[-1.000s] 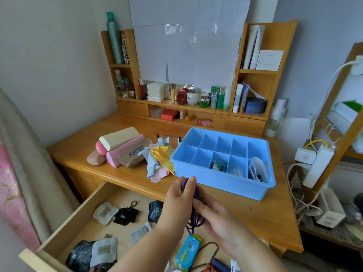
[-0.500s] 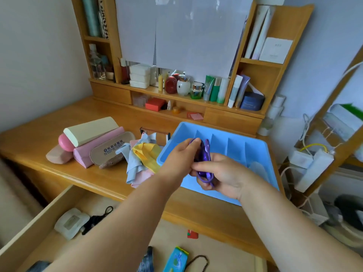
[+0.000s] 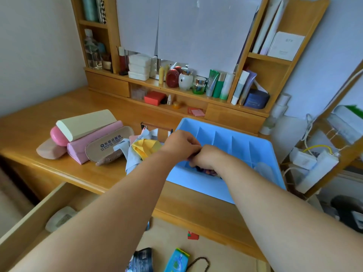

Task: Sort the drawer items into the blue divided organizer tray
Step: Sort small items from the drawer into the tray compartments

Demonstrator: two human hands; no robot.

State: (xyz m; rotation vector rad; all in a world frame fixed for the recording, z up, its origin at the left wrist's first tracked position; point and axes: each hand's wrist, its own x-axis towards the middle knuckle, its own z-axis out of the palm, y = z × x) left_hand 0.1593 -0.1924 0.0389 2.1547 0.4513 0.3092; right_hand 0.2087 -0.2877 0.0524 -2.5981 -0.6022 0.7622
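Note:
The blue divided organizer tray (image 3: 262, 148) stands on the desk at centre right. Both my hands are over its front left compartments. My right hand (image 3: 207, 159) is curled down into a compartment over a bundled purple cord (image 3: 204, 170), of which only a dark bit shows under the fingers. My left hand (image 3: 180, 144) sits just left of it, its fingertips curled and meeting the right hand at the cord. Below my arms the open drawer (image 3: 25, 224) holds a white packet (image 3: 60, 218), a dark pouch (image 3: 141, 260), a blue-green packet (image 3: 176, 260) and a bead string (image 3: 198, 262).
Several glasses cases (image 3: 88, 134) and a heap of cleaning cloths (image 3: 141, 150) lie left of the tray. A shelf unit with cosmetics (image 3: 186, 79) runs along the back of the desk. A power strip and cables (image 3: 314, 161) sit to the right.
Both hands carried the purple cord up from over the drawer to the tray and have now lowered it into a front compartment. The view moved closer to the desk.

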